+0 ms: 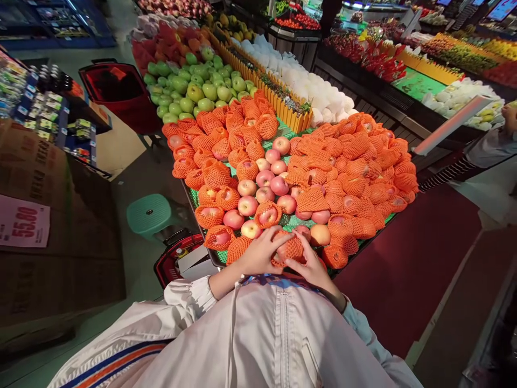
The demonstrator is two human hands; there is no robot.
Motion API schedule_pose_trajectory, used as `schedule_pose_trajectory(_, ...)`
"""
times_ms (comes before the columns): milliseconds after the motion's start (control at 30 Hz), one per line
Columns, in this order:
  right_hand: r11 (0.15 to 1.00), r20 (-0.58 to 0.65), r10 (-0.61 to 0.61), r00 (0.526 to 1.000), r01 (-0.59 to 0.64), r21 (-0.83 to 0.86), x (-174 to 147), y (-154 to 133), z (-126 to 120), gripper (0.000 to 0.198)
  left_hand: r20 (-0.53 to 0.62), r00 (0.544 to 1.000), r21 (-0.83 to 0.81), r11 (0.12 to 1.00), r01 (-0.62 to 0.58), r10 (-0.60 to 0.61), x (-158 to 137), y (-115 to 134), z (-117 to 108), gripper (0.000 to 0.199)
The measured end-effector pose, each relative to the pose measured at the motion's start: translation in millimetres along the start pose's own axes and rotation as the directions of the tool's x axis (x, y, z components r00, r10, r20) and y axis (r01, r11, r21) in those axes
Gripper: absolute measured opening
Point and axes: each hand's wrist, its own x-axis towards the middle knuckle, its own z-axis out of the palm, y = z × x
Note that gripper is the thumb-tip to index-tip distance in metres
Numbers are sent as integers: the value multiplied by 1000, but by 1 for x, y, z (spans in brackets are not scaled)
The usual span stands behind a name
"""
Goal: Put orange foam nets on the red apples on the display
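Close in front of my body, at the near edge of the fruit stand, both hands are around an apple in an orange foam net. My left hand has its thumb and fingers curved against the net's left side. From the right, my right hand presses its fingers on the same net. Just beyond lie bare red apples on a green mat. Netted apples are heaped to the right, and more netted apples spread to the left.
Green apples and white-wrapped fruit fill the stand's far part, divided by a small yellow fence. On the left are a green stool, a red basket and a large cardboard box. Another person's arm shows at right.
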Motion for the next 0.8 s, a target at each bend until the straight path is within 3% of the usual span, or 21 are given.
schedule_pose_trajectory(100,998,-41,8,999,-5,57,12,-2,-13,70,-207,975,-1,996,85,-83,-2,-11,-11,89)
schedule_pose_trajectory(133,1000,-99,-19,995,18,-14,18,1,-20,68,-285,953,-4,994,107,-104,-2,-15,-16,87)
schedule_pose_trajectory(200,941,-163,-118,980,57,-335,31,10,-35,67,-419,901,-2,992,123,-113,-1,-23,-25,83)
schedule_pose_trajectory(267,736,-79,-170,982,73,-673,42,24,-48,70,-503,859,12,993,117,-96,1,-30,-32,82)
schedule_pose_trajectory(333,526,58,-122,991,114,-843,51,40,-55,79,-533,843,30,994,105,-73,5,-35,-38,83)
schedule_pose_trajectory(433,377,179,-38,983,180,-908,61,60,-53,83,-495,867,43,995,94,-61,12,-39,-39,84)
schedule_pose_trajectory(533,339,179,-18,984,174,-925,68,68,-46,65,-403,914,58,995,85,-55,20,-39,-31,85)
schedule_pose_trajectory(600,336,149,-34,988,152,-930,69,68,-43,55,-336,941,77,994,75,-45,25,-37,-25,84)
schedule_pose_trajectory(700,344,102,-89,991,126,-931,62,60,-49,56,-223,975,115,992,43,-17,32,-36,-19,81)
schedule_pose_trajectory(800,458,-34,-247,968,86,-885,47,50,-62,60,-60,998,160,987,-14,24,42,-37,-16,81)
